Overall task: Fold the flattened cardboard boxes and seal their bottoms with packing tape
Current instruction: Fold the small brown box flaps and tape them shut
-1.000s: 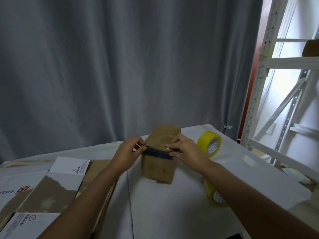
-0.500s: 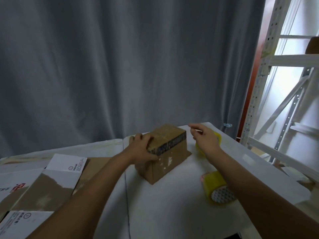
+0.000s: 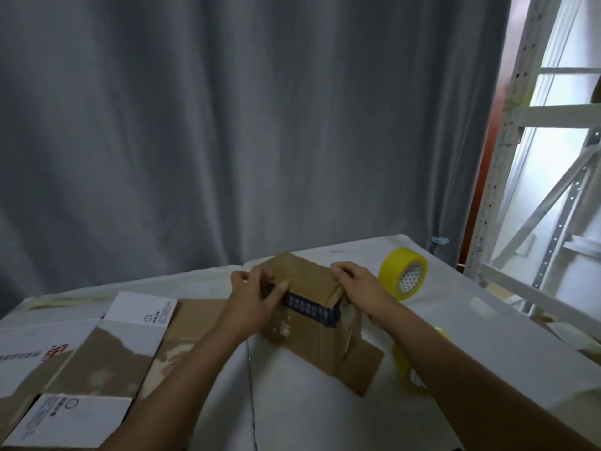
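A small brown cardboard box [image 3: 309, 336] with a dark blue printed strip lies on the white table [image 3: 325, 411] in the middle. One flap sticks out flat at its near right. My left hand [image 3: 253, 301] grips the box's left end, thumb across the blue strip. My right hand [image 3: 361, 288] grips the box's right top edge with curled fingers. A yellow tape roll [image 3: 405, 273] stands on edge just right of my right hand. A second yellow tape roll [image 3: 409, 369] lies partly hidden behind my right forearm.
Flattened cardboard boxes [image 3: 81, 362] with white printed panels lie at the left of the table. A grey curtain [image 3: 227, 125] hangs behind the table. A white metal rack [image 3: 536, 190] stands at the right.
My right hand came back from the standing tape roll and took the box's right end. The box has turned and one flap now lies open toward me.
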